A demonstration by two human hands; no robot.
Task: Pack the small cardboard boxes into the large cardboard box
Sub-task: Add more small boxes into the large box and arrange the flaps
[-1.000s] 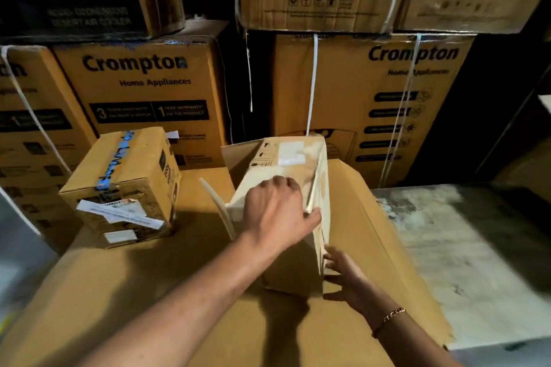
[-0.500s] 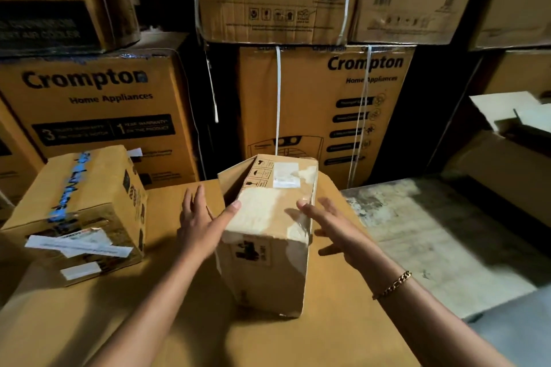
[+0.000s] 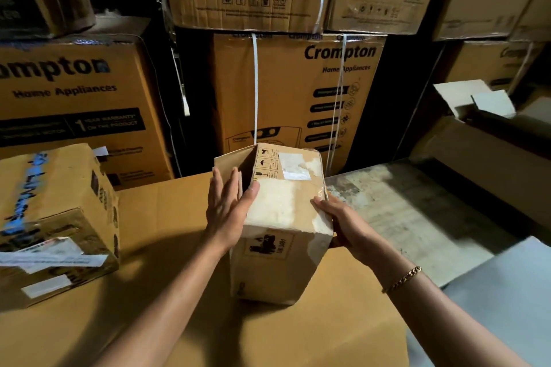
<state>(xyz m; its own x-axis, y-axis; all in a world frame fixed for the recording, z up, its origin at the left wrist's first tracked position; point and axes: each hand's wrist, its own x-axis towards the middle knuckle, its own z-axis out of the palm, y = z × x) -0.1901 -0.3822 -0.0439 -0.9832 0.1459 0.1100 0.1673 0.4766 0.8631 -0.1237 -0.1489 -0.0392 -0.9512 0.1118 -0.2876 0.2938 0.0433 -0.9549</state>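
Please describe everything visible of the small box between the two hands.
The small box is worn brown cardboard, upright on a large cardboard surface. Its top has pale torn patches, a white label and handling symbols. A flap at its far left stands open. The left hand lies flat against its left side; the right hand grips its right edge.
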